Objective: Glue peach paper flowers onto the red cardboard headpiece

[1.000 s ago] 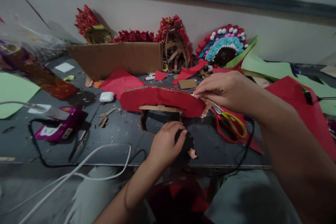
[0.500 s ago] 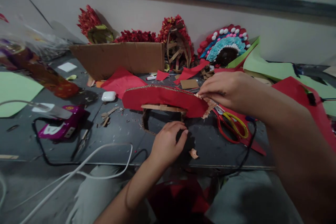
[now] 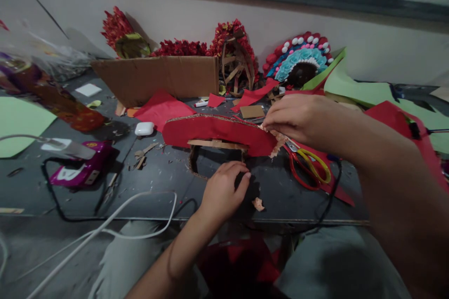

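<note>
A red arched cardboard piece (image 3: pixel 210 131) stands on the dark table, its corrugated edge bare along the top. Behind its lower middle, a brown cardboard band (image 3: pixel 192 163) forms a loop toward me. My left hand (image 3: pixel 226 189) is closed around the near right part of that band, its fingertips partly hidden. With fingertips pinched together, my right hand (image 3: pixel 298 114) presses a crumpled pinkish paper strip (image 3: pixel 278 144) against the arch's right edge. The strip's loose end hangs down there. Close below the right hand lie scissors (image 3: pixel 308 166) with red and yellow handles.
A small crumpled paper scrap (image 3: pixel 258 204) lies near the front edge. Leftward are a white earbud case (image 3: pixel 144 128), a purple power strip (image 3: pixel 82 163) and a white cable (image 3: pixel 140 201). Behind stand a cardboard sheet (image 3: pixel 157 79) and a decorated headdress (image 3: pixel 298 58).
The view has shifted very slightly. Both hands keep their places on the band and the paper strip, with no other clear movement.
</note>
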Motion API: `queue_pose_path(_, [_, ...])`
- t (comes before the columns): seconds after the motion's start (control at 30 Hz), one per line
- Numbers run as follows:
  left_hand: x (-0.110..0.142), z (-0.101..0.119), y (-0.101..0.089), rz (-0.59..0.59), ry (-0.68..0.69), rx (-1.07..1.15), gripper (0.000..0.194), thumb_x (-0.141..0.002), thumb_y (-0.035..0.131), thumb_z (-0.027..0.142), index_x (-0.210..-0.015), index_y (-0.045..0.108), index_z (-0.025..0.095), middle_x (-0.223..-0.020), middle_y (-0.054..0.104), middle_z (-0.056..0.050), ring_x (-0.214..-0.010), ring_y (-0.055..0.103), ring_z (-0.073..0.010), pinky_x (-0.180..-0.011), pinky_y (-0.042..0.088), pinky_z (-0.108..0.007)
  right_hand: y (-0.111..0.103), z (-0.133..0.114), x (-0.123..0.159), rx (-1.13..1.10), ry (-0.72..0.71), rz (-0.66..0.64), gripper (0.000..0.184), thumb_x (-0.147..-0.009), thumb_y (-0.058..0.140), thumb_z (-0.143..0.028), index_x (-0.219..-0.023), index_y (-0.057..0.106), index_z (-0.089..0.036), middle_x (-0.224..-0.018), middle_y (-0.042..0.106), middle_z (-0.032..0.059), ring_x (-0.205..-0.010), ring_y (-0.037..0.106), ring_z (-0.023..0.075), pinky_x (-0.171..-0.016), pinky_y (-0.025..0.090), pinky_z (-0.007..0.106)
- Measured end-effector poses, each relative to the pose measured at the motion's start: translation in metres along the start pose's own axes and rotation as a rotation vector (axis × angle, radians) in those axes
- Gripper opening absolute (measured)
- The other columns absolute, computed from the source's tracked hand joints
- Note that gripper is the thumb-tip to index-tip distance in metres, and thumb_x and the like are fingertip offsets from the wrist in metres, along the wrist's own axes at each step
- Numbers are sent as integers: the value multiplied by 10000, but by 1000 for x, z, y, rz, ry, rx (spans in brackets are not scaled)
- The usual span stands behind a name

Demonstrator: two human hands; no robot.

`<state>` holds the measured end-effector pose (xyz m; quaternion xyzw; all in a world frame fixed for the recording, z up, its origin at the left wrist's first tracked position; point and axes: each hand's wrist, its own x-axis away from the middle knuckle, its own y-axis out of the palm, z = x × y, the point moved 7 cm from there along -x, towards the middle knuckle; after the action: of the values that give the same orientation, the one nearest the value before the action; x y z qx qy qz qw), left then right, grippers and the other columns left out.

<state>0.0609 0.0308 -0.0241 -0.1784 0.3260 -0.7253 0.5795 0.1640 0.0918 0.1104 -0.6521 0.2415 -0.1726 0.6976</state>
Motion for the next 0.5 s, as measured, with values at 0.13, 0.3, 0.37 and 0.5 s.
queue_pose_path(0.13, [0, 1, -1, 3, 6, 2, 156, -860, 466, 236, -902, 607, 186, -1006, 656, -48, -954, 586, -197, -866, 463, -354, -2, 1, 2, -48, 15, 62, 252, -867, 441, -174, -848, 692, -174, -871, 683, 55, -767, 612, 164, -680, 452, 279])
queue_pose_path(0.3, [1, 1, -1, 10, 13, 10, 147, -857, 471, 235, -894, 606, 193, -1007, 655, -45, -954, 588, -194, -863, 463, -353, -3, 3, 6, -109, 55, 130, 217, -859, 482, -194, -875, 698, -177, -892, 704, 44, -809, 640, 169, -732, 467, 274])
queue_pose_path(0.37, [1, 0, -1, 15, 15, 9, 144, -856, 473, 236, -899, 605, 194, -1009, 654, -44, -958, 586, -195, -864, 463, -354, -2, 5, 7, -113, 64, 141, 213, -854, 490, -205, -877, 700, -181, -864, 710, 41, -800, 650, 177, -723, 475, 281])
queue_pose_path(0.5, [2, 1, -1, 9, 17, 7, 151, -858, 466, 239, -898, 605, 192, -1007, 654, -49, -958, 585, -199, -866, 464, -357, 0, 5, 7, -92, 64, 116, 218, -853, 489, -224, -884, 703, -197, -865, 710, 36, -811, 653, 188, -729, 481, 295])
